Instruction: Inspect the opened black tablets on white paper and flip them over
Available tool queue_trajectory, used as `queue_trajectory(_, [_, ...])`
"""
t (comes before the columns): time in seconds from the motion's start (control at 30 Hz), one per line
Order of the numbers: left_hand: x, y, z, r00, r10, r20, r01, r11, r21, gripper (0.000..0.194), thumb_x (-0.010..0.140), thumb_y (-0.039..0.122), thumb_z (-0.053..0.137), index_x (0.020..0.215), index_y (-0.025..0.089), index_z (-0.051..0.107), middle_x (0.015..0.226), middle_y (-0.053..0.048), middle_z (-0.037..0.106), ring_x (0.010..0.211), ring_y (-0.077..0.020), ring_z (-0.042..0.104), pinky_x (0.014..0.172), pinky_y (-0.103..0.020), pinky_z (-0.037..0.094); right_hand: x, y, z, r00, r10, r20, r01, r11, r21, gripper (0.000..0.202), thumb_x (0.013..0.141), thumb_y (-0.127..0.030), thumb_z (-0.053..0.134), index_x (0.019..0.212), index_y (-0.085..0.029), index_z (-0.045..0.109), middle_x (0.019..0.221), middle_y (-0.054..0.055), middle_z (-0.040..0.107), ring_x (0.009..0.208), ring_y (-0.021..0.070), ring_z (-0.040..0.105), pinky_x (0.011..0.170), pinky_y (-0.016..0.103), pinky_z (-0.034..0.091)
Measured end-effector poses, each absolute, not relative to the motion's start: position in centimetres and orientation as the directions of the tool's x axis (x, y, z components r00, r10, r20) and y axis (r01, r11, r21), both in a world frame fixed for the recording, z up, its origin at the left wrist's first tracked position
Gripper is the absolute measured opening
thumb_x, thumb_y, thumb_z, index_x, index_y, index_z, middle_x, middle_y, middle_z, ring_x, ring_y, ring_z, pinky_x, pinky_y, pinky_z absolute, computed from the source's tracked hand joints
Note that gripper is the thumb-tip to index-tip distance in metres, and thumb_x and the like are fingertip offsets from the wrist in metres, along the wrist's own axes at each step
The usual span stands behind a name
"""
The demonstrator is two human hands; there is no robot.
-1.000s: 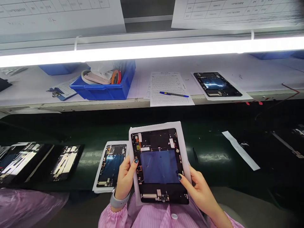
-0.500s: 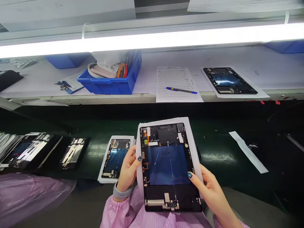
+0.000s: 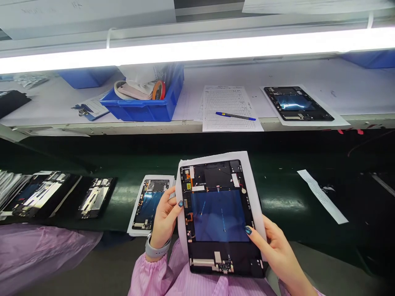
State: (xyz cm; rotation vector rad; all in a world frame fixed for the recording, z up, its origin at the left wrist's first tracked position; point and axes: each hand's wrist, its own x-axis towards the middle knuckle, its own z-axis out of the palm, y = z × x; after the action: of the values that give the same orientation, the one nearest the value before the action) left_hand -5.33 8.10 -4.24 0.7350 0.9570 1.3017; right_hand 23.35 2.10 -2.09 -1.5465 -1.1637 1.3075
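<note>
An opened tablet (image 3: pixel 218 216) with its inner boards and a dark blue battery area showing lies on a white sheet (image 3: pixel 252 185), tilted toward me above my lap. My left hand (image 3: pixel 165 216) grips its left edge, thumb on top and fingers partly hidden beneath. On the right edge, my right hand (image 3: pixel 276 242) is closed round tablet and sheet, its thumb resting on the frame. Beside my left hand, a second opened tablet (image 3: pixel 151 205) lies on white paper on the dark green bench.
Further left are a smaller opened device (image 3: pixel 96 198) and a row of device parts (image 3: pixel 41 193). A paper strip (image 3: pixel 322 197) lies on the right. The shelf bears a blue bin (image 3: pixel 138 110), a printed form (image 3: pixel 226 100), a pen (image 3: pixel 236 116) and another opened tablet (image 3: pixel 298 103).
The held tablet and both hands have hardly moved; the right thumb shifts very slightly downward along the edge. The other things stay where they were.
</note>
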Motion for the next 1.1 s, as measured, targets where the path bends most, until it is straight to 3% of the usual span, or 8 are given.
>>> queue_trajectory(0.27, [-5.1,8.3,-3.8,0.021,0.992,-0.122,-0.42,0.12,0.9,0.054,0.087,0.032,0.073,0.134,0.027,0.047,0.104,-0.005,0.076,0.085,-0.0197,0.072,0.074,-0.028,0.055,23.7,2.4,-2.5,0.117,0.935,-0.336,0.063,-0.345,-0.937,0.049,0.081,-0.055,0.078,0.117,-0.022,0.074,0.118,0.012,0.076,0.099,0.0339,0.073,0.081,0.037,0.063])
queue_trajectory(0.43, [-5.4,9.5,-2.9,0.067,0.991,-0.116,-0.451,0.134,0.882,0.058,0.082,0.032,0.076,0.135,0.026,0.051,0.092,-0.001,0.075,0.071,-0.0143,0.066,0.063,-0.023,0.049,24.4,2.6,-2.5,0.086,0.918,-0.387,0.028,-0.391,-0.92,0.046,0.077,-0.055,0.081,0.111,-0.024,0.076,0.101,0.009,0.081,0.085,0.0303,0.076,0.067,0.029,0.064])
queue_trajectory(0.53, [-5.2,11.2,-2.2,0.104,0.981,-0.161,-0.491,0.192,0.85,0.055,0.083,0.041,0.075,0.131,0.023,0.057,0.084,-0.001,0.073,0.065,-0.0139,0.064,0.059,-0.023,0.047,24.9,2.5,-2.8,0.088,0.907,-0.413,-0.002,-0.414,-0.91,0.046,0.075,-0.055,0.082,0.11,-0.026,0.077,0.096,0.008,0.081,0.086,0.031,0.077,0.069,0.03,0.065])
queue_trajectory(0.7, [-3.9,14.7,-1.1,0.297,0.929,-0.222,-0.613,0.364,0.701,0.055,0.084,0.059,0.066,0.116,0.015,0.069,0.102,-0.01,0.076,0.098,-0.029,0.071,0.086,-0.038,0.055,26.0,2.2,-4.2,0.053,0.902,-0.428,-0.006,-0.428,-0.904,0.05,0.075,-0.052,0.083,0.116,-0.025,0.075,0.1,0.009,0.081,0.096,0.0353,0.075,0.076,0.034,0.066])
queue_trajectory(0.8, [-3.2,15.9,-0.8,0.322,0.91,-0.263,-0.613,0.412,0.675,0.05,0.084,0.057,0.067,0.109,0.014,0.071,0.101,-0.01,0.076,0.103,-0.0301,0.07,0.091,-0.039,0.054,26.3,1.9,-4.4,0.055,0.906,-0.42,0.001,-0.421,-0.907,0.048,0.076,-0.05,0.083,0.117,-0.026,0.075,0.104,0.009,0.08,0.102,0.0355,0.074,0.085,0.037,0.063])
queue_trajectory(0.93, [-3.0,16.7,-1.1,0.141,0.979,-0.149,-0.571,0.203,0.795,0.033,0.081,0.045,0.075,0.094,0.015,0.072,0.08,-0.004,0.072,0.076,-0.0194,0.069,0.07,-0.028,0.053,25.9,1.5,-3.5,0.102,0.891,-0.443,-0.011,-0.444,-0.896,0.045,0.076,-0.052,0.082,0.113,-0.027,0.075,0.101,0.007,0.08,0.094,0.0337,0.074,0.079,0.036,0.065])
queue_trajectory(1.03, [-3.4,17.2,-1.5,0.074,0.99,-0.123,-0.513,0.143,0.846,0.027,0.079,0.041,0.078,0.084,0.016,0.071,0.058,0.004,0.058,0.048,-0.0084,0.051,0.046,-0.02,0.039,25.3,1.4,-2.4,0.124,0.88,-0.458,-0.006,-0.461,-0.887,0.045,0.077,-0.054,0.08,0.111,-0.027,0.074,0.096,0.007,0.08,0.084,0.0323,0.075,0.067,0.034,0.065])
queue_trajectory(1.1, [-3.6,17.5,-1.6,0.076,0.989,-0.131,-0.5,0.151,0.853,0.025,0.077,0.039,0.079,0.08,0.016,0.069,0.053,0.006,0.049,0.041,-0.0044,0.038,0.04,-0.018,0.029,24.8,1.5,-1.6,0.137,0.882,-0.45,0.023,-0.457,-0.889,0.043,0.077,-0.055,0.079,0.109,-0.027,0.074,0.095,0.007,0.08,0.083,0.0328,0.075,0.065,0.034,0.065])
